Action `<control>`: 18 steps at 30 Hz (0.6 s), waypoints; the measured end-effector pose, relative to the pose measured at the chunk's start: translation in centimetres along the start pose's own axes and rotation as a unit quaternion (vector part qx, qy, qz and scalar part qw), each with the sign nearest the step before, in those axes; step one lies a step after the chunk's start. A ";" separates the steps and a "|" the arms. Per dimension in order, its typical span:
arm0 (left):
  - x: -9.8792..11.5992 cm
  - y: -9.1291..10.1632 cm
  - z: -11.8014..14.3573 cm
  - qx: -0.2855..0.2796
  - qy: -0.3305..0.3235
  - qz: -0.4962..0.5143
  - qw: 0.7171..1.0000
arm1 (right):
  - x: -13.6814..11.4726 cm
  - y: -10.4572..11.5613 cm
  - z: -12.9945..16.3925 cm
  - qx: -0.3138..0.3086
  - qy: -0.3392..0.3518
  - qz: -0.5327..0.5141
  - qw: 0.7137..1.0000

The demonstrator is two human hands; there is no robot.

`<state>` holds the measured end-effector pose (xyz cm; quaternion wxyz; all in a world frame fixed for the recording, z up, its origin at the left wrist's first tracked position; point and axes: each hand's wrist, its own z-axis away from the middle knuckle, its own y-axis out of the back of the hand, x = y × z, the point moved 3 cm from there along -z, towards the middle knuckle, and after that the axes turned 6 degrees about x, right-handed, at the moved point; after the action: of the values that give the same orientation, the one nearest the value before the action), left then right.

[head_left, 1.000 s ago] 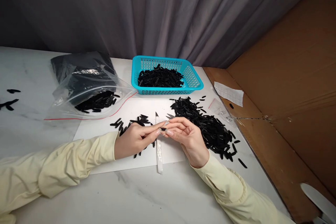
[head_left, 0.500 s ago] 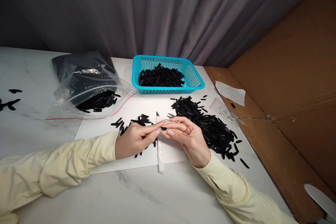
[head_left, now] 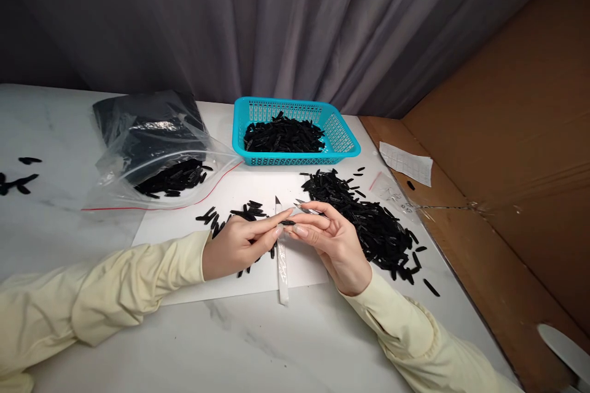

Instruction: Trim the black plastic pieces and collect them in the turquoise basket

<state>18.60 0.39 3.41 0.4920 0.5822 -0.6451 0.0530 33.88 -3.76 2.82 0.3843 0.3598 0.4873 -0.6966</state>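
Note:
My left hand (head_left: 244, 244) and my right hand (head_left: 335, 241) meet over a white sheet. Between their fingertips is a small, slender black piece (head_left: 288, 223), pinched from both sides. Beside my right index finger show the pointed metal tips (head_left: 302, 204) of a tool; whether that hand holds it I cannot tell. Below the hands, a white-handled craft knife (head_left: 283, 279) lies on the sheet, blade pointing away. Several similar black pieces (head_left: 249, 212) lie scattered by my left hand. A large heap of them (head_left: 380, 233) spreads to the right of my right hand.
Behind the hands stands a blue perforated basket (head_left: 296, 160) holding more black pieces. To its left lies a clear zip bag (head_left: 110, 181) with black pieces inside. A paper slip (head_left: 405, 163) rests on the cardboard (head_left: 465, 270) at right. More pieces (head_left: 21, 183) lie far left.
The black piece shows more of its surface between the fingertips, seemingly turned slightly. Both hands have stayed almost in place, and the whole view has shifted a little.

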 end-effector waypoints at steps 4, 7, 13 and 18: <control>0.0 0.0 0.0 0.000 -0.002 -0.008 1.000 | -0.1 0.0 0.1 0.005 0.005 0.011 1.000; 0.1 0.0 0.0 -0.002 -0.004 -0.011 1.000 | -0.1 0.0 0.1 0.005 0.016 0.017 1.000; 0.2 0.1 -0.1 -0.013 -0.001 -0.015 1.000 | -0.1 0.0 0.3 0.017 0.037 0.039 0.998; 0.1 0.1 -0.1 -0.013 -0.005 -0.009 1.000 | -0.1 0.0 0.3 0.022 0.057 0.049 0.997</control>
<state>18.61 0.38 3.58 0.4967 0.5818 -0.6430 0.0369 33.91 -4.07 3.00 0.3820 0.4303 0.4749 -0.6658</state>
